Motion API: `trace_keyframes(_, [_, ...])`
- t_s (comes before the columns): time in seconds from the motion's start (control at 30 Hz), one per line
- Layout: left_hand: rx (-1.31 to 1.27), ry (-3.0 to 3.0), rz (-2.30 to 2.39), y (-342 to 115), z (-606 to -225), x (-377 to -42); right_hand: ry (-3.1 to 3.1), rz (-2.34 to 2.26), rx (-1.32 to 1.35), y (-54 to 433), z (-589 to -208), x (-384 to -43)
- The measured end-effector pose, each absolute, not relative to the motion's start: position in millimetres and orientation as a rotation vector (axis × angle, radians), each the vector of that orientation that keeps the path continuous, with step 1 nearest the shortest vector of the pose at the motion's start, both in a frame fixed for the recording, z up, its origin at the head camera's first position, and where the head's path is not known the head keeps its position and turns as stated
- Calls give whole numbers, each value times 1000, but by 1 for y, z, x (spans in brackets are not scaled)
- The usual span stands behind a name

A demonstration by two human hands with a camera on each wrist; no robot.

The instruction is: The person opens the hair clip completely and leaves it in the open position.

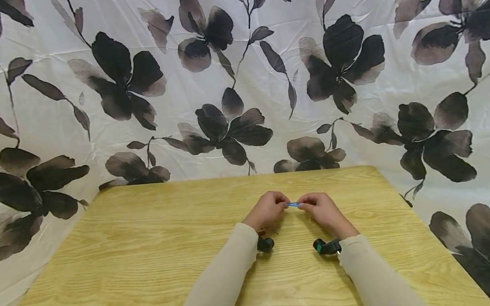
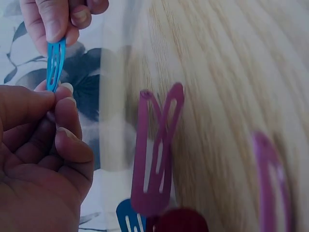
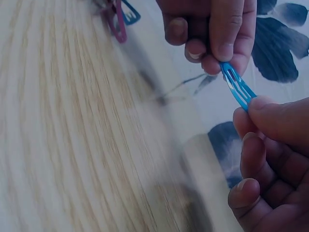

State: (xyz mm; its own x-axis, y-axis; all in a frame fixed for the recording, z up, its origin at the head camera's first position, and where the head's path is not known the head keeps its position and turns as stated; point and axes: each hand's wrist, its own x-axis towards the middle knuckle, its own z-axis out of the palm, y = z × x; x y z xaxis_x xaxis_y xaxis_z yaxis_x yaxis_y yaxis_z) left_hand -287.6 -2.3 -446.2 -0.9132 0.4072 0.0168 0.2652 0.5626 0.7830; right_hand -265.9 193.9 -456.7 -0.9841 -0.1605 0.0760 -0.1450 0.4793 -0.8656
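Observation:
A blue snap hair clip is held up between my two hands above the far part of the table. My left hand pinches one end of it between thumb and fingertips. The other end is pinched by my right hand. Up close, the left wrist view shows the blue clip's narrow slotted frame, and the right wrist view shows the same clip slanting between both thumbs. The ends under the fingers are hidden.
More hair clips lie on the wooden table below the left wrist: a purple clip with its parts spread, another purple clip, a darker blue clip and a dark red piece. Floral cloth hangs behind the table.

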Motion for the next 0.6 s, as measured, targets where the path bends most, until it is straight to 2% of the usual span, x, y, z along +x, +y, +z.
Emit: trace_keyframes(0.6, [561, 2630, 1274, -33, -443, -275, 2590, -1669, -331, 166, -458, -263])
